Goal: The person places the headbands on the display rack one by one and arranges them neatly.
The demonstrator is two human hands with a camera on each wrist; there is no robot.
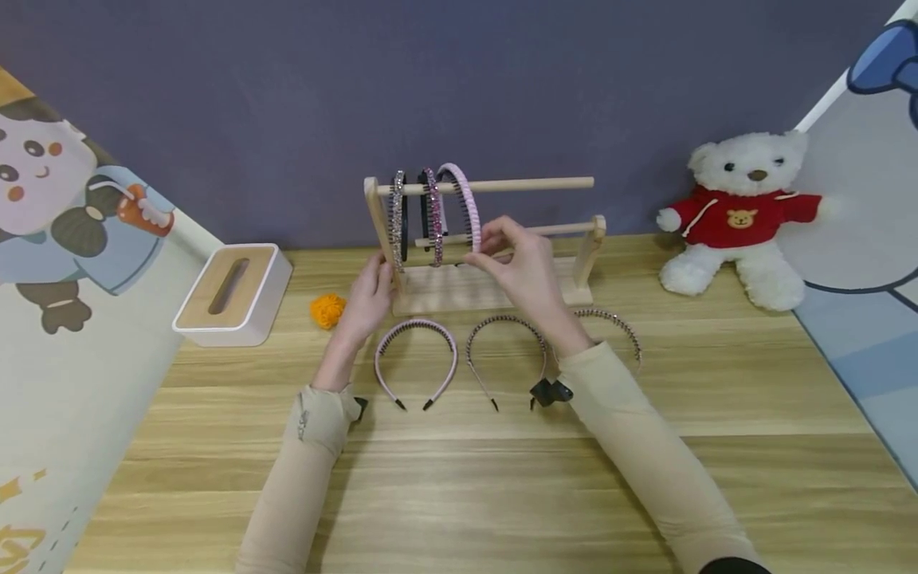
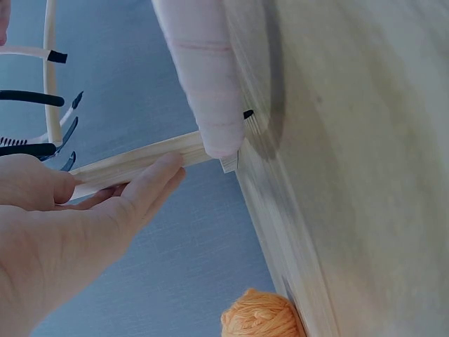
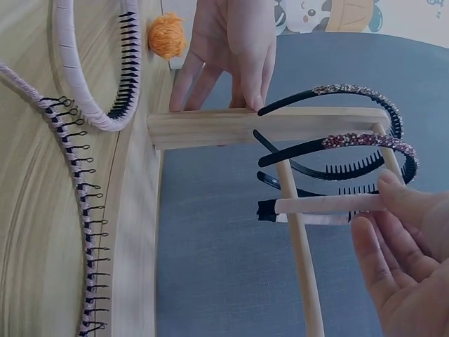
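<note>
A wooden rack [image 1: 488,288] with two rods stands at the back of the table. Its left upright is held by my left hand [image 1: 371,293], thumb on one side and fingers on the other. From the upper rod hang a silver rhinestone headband [image 1: 397,219], a pink-red rhinestone headband [image 1: 434,215] and a pale pink wrapped headband [image 1: 468,203]. My right hand [image 1: 527,267] pinches the pale pink headband near its lower part; in the right wrist view, thumb and fingers [image 3: 372,256] close on its band.
In front of the rack lie a pink headband [image 1: 416,323], a thin beaded headband [image 1: 505,319] and another headband [image 1: 620,323] partly behind my right forearm. Left are an orange yarn ball [image 1: 327,311] and a tissue box [image 1: 267,299]. A teddy bear [image 1: 746,215] sits at right.
</note>
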